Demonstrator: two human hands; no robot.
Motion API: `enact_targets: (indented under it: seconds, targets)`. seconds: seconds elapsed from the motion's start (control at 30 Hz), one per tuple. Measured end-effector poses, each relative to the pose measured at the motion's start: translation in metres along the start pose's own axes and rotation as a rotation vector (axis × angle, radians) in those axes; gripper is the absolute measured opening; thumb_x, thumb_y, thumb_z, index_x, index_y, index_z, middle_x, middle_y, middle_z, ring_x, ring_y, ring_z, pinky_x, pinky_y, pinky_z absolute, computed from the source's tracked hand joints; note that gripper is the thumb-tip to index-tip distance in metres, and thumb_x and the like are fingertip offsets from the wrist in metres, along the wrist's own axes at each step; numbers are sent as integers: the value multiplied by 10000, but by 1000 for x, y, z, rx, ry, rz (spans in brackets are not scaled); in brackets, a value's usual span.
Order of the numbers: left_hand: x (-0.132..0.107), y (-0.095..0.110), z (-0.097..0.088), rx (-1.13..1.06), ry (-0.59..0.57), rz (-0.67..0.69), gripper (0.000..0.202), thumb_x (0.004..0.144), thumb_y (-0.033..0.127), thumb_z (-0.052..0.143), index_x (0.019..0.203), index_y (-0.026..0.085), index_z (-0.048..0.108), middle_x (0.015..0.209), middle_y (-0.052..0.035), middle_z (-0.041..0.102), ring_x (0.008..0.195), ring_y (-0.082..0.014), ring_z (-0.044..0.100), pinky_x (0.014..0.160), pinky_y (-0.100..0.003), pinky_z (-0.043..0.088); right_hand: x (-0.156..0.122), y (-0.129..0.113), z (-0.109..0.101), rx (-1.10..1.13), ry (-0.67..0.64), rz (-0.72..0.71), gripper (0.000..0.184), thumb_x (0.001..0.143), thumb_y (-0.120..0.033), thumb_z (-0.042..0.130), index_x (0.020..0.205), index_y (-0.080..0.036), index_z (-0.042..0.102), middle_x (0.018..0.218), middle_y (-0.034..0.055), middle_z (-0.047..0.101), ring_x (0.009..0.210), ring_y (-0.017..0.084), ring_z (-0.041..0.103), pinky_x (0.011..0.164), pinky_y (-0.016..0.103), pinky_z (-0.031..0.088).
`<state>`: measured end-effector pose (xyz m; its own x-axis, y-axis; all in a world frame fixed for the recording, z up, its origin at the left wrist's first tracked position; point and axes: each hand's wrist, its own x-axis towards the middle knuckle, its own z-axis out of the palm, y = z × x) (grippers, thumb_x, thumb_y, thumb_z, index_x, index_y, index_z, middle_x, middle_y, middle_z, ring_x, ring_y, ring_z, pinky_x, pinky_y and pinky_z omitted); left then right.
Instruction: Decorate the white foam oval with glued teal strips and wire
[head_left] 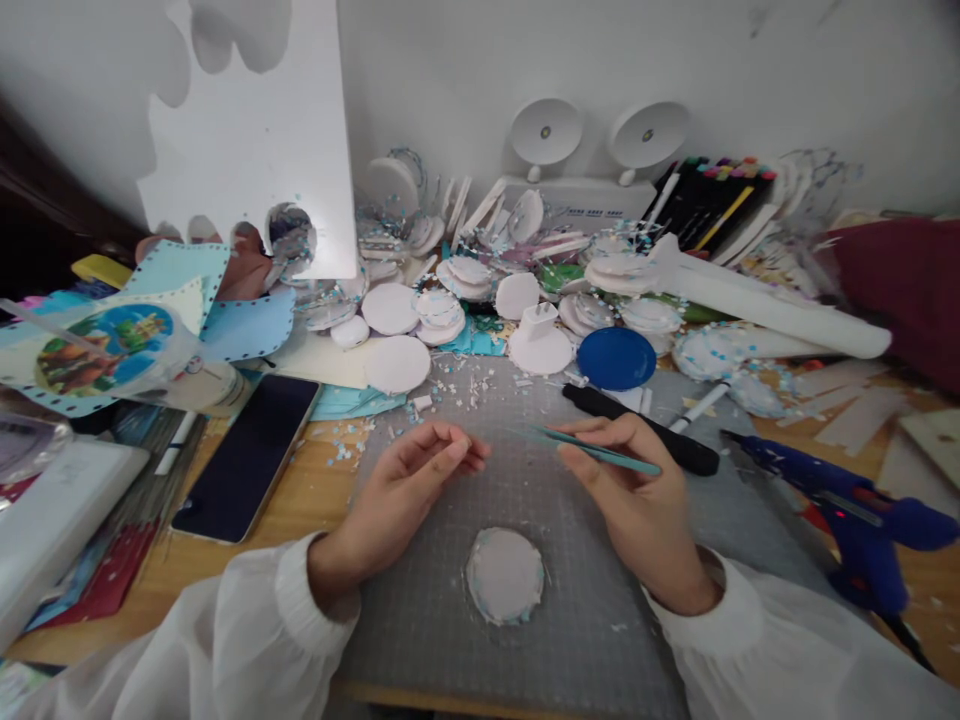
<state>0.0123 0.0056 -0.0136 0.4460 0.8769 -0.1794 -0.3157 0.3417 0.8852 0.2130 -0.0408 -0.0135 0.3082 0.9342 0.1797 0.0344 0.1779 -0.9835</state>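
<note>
Right hand (637, 480) pinches slim teal tweezers (600, 452) above pale disc (505, 576)

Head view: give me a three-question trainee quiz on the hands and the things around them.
1. True or false: the right hand holds teal tweezers.
2. Which thing lies on the grey mat between the two wrists? A) a phone B) a round white disc C) a blue lid
3. Fill in: the blue glue gun lies to the ____ of the right hand.

Key: 1 true. 2 B, the disc; the phone lies off the mat beyond the left hand, and the blue lid sits at the far edge. 3 right.
</note>
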Motion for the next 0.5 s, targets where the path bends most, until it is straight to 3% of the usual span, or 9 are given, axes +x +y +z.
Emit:
enact_targets:
  seconds: [0.23,0.5]
  targets:
    - [-4,0,-2,139,44,56,134,789,281,737,845,169,689,782,-9,629,723,-100,545,681,-194,438,-11,-4,-4,209,-141,75,142,772,-181,734,802,-257,618,844,4,639,815,157,661,739,302,559]
    - [-9,4,3,84,-150,130,262,774,110,723,1019,197,690,740,-13,649,672,-93,579,648,-190,480,-16,-13,-5,300,-235,120,146,789,-154,710,804,-263,614,796,-7,626,757,141,645,706,287,566]
